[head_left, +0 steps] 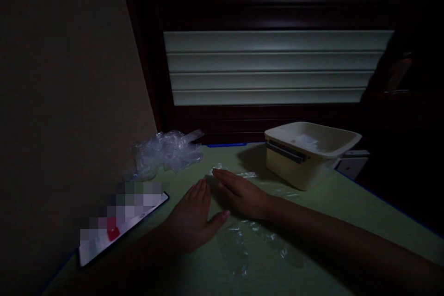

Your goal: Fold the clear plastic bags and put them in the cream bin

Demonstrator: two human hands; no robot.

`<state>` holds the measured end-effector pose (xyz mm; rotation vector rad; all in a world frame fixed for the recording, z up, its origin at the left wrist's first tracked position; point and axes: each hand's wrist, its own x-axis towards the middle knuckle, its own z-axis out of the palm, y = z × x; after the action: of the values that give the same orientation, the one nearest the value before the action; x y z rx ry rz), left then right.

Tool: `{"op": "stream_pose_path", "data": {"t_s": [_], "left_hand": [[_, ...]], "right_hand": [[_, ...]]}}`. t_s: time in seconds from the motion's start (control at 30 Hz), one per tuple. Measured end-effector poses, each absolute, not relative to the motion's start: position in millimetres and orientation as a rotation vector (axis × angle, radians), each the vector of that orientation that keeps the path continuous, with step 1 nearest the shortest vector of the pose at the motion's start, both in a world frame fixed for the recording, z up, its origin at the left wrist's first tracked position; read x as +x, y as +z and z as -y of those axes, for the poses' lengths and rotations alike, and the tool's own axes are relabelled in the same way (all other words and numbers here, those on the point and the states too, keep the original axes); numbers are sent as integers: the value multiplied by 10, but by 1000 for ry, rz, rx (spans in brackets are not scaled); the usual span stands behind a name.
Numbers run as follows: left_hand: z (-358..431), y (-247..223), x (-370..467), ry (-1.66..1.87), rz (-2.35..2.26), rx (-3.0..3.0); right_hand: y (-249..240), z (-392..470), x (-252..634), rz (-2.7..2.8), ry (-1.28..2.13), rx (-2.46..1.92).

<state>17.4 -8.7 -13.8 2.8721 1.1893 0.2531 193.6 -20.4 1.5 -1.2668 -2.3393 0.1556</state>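
Note:
My left hand [192,219] lies palm down on the green table top [187,270], with its fingers stretched forward and its thumb out to the right. Beside it, my right hand [243,196] reaches in from the right. Its fingers are straight and point left, close to the left fingertips. Neither hand is closed around anything. Under and around both hands is thin clear plastic film [239,252], showing mostly as shiny creases. A crumpled bit of it shows just beyond the right fingertips. What lies under the palms is hidden.
A heap of crumpled clear plastic bags [166,150] sits at the back left. Nearer stands a lit screen device [142,217], partly blurred. At the back right is a cream plastic tub [287,166] with pale contents, and a white box [352,164] behind it. The room is dim.

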Motion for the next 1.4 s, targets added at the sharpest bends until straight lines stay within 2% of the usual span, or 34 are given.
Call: {"op": "stream_pose_path", "data": {"t_s": [0.3,0.6,0.77,0.87,0.97,1.1,1.4], "left_hand": [[122,-111,215,121,-1303,2838],[133,-127,202,76,-1346,2843],[107,-200,197,276,-1419,2911],[91,-175,198,410,-1185,3039],[92,-107,201,255,-990,3038],[115,-29,214,-4,-1011,2945],[117,4,226,-13,-998,2886]], "right_hand": [[-175,-188,2218,2499,198,-1374],[-286,-362,2592,2270,89,-1577],[-248,-354,2570,2094,-122,-1574],[-120,-213,2456,2080,-196,-1511],[-27,-18,2281,2077,-202,-1454],[-96,153,2133,2236,-59,-1443],[-204,425,2704,2297,49,-1724]]}}
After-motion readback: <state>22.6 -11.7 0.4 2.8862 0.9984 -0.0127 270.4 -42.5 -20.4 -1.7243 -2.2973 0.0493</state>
